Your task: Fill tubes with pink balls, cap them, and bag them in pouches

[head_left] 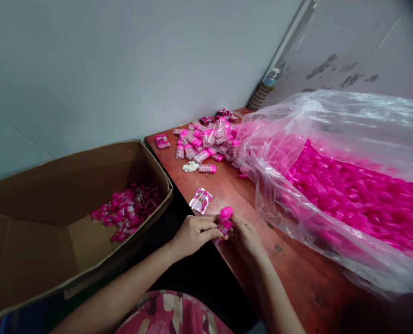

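Observation:
Over the table's near edge, my left hand (194, 235) and my right hand (247, 237) meet, fingers closed around one small pink-capped bottle (226, 213). The bottle is upright, cap on top, and a printed pink label (224, 227) covers its visible body. My fingers hide its lower part. Just beyond my left hand lie flat printed pink labels (201, 200). Farther back is a heap of small clear bottles (208, 138) with pink caps and pale contents. A crumpled white scrap (190, 166) sits in front of that heap.
An open cardboard box (70, 160) at the left holds a pile of pink labelled bottles (128, 211). On the right, a large clear plastic bag (332, 104) contains many pink caps (352, 195). Another label stack (162, 141) and a wrapped bottle (267, 86) stand near the wall.

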The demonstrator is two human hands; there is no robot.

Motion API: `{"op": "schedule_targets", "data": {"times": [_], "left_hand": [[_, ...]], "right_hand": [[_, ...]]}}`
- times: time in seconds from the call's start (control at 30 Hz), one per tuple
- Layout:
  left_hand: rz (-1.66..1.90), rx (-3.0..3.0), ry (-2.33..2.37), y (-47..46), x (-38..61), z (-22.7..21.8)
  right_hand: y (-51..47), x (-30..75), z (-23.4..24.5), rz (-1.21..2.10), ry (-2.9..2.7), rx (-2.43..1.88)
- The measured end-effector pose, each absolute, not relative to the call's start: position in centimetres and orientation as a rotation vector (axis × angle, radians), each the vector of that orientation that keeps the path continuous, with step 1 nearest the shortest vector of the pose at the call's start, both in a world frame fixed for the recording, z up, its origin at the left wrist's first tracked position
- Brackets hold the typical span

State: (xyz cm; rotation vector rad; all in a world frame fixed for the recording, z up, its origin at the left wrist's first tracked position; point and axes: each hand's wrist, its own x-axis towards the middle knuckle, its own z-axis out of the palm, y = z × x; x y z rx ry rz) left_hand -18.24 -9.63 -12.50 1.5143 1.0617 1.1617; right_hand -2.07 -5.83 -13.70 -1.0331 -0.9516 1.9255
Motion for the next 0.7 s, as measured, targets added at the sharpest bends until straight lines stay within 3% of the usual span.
{"op": "schedule_targets", "data": {"times": [0.17, 0.43, 0.7], "left_hand": [[1.231, 0.77, 0.997, -9.0, -17.4, -12.9], [1.294, 0.046, 0.854, -7.6, -16.8, -13.7], [1.455, -0.221, 0.828, -6.7, -17.3, -14.2]], "right_hand": [[-6.2, -2.5, -14.3, 1.832, -0.961, -1.074], [-6.5, -1.7, -13.0, 1.712, -0.952, -1.143], [-10.5, -3.2, -12.8, 1.552, -1.223, -1.325]]}}
